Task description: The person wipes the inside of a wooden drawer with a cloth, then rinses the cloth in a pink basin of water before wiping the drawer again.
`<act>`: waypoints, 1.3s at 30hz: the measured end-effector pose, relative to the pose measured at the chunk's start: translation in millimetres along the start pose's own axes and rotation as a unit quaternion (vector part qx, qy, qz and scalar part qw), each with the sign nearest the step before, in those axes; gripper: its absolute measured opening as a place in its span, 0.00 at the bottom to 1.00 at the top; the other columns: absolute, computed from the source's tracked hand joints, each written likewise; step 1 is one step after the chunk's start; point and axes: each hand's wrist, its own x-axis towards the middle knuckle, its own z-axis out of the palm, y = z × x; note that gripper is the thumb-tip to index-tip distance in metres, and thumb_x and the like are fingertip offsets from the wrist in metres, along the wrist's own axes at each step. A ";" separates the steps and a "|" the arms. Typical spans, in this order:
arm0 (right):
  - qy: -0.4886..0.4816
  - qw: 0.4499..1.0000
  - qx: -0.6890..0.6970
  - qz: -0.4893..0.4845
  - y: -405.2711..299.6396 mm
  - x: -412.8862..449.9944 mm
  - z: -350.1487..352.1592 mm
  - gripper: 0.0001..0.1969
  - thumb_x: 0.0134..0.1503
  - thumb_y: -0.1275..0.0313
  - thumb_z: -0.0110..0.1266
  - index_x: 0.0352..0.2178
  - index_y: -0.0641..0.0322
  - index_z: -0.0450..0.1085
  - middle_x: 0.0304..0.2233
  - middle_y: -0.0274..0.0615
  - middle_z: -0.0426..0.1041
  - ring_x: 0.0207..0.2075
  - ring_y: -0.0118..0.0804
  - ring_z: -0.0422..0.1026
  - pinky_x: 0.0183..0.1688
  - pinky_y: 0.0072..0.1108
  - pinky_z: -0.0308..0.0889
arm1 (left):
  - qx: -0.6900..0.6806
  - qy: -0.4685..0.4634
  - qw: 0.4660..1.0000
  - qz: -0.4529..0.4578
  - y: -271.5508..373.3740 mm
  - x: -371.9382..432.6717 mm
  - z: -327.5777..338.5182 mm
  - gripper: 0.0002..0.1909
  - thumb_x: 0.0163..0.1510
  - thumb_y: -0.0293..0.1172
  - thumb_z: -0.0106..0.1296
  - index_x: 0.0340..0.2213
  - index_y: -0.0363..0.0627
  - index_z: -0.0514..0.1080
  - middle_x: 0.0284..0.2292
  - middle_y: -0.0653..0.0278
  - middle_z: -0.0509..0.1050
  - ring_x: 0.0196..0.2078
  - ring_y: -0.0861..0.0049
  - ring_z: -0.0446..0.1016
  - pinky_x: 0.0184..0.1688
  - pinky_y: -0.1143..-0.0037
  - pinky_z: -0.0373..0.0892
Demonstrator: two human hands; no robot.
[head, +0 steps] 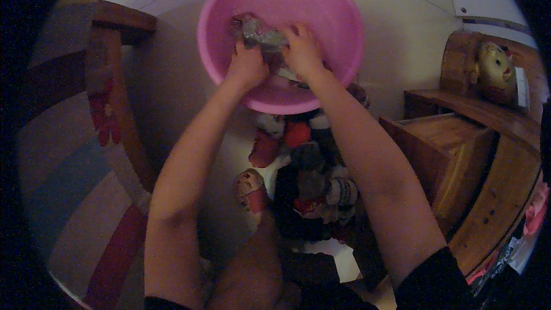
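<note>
Both of my hands reach into a pink plastic basin [280,108] on the floor. My left hand [249,63] grips the lower left edge of a grey-green fabric item [262,34], perhaps a sock or small garment. My right hand [303,51] is at the right end of the same item, its fingers bent against it. Under and between the hands lie darker and pale pieces, too blurred to name. Below the basin, a pile of socks and small clothes lies on the floor, among them a red piece [297,134] and a patterned grey one [342,191].
At the right stands a wooden cabinet with a drawer [430,159] pulled out and a golden animal-shaped figure [495,69] on top. A wooden bed frame [129,129] with a striped cover [73,181] borders the left. My slippered foot [252,189] is beside the pile.
</note>
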 end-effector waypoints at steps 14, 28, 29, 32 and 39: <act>-0.155 0.979 -0.087 -0.096 9.4 -3.5 -16.0 0.28 0.41 0.70 0.51 0.46 0.42 0.54 0.43 0.48 0.54 0.45 0.49 0.56 0.44 0.32 0.58 | -0.290 0.191 0.928 -0.136 -13.2 13.9 -5.3 0.30 0.37 0.28 0.43 0.46 0.39 0.49 0.45 0.44 0.54 0.48 0.50 0.53 0.51 0.66 0.50; 0.019 0.805 0.560 0.198 -48.2 -12.3 -15.9 0.05 0.42 0.76 0.46 0.25 0.58 0.62 0.28 0.37 0.64 0.28 0.33 0.66 0.32 0.22 0.61 | -0.767 -0.120 0.583 -0.239 45.0 16.0 -26.2 0.19 0.49 0.46 0.35 0.37 0.47 0.64 0.31 0.61 0.68 0.31 0.70 0.67 0.33 0.74 0.66; 0.115 0.843 0.519 0.080 -56.5 -20.4 -13.9 0.04 0.42 0.75 0.47 0.23 0.59 0.61 0.29 0.38 0.64 0.25 0.35 0.66 0.30 0.23 0.61 | -0.767 -0.120 0.583 -0.239 44.4 16.8 -24.7 0.19 0.49 0.46 0.35 0.37 0.47 0.64 0.31 0.61 0.68 0.31 0.70 0.67 0.33 0.74 0.66; 0.119 0.915 0.384 0.045 -99.7 -45.2 -25.0 0.06 0.43 0.72 0.49 0.22 0.61 0.61 0.25 0.42 0.66 0.23 0.39 0.66 0.30 0.25 0.61 | -0.814 -0.123 0.554 -0.123 21.0 14.6 -24.7 0.17 0.47 0.48 0.41 0.30 0.48 0.67 0.23 0.65 0.68 0.25 0.76 0.67 0.27 0.77 0.65; 0.047 0.962 0.245 0.110 -94.0 -35.2 -42.1 0.19 0.48 0.57 0.43 0.20 0.66 0.66 0.17 0.55 0.67 0.22 0.55 0.66 0.25 0.35 0.60 | -0.795 0.029 0.601 -0.074 42.1 10.7 -19.2 0.16 0.48 0.47 0.41 0.17 0.49 0.63 0.16 0.69 0.64 0.17 0.79 0.61 0.19 0.78 0.60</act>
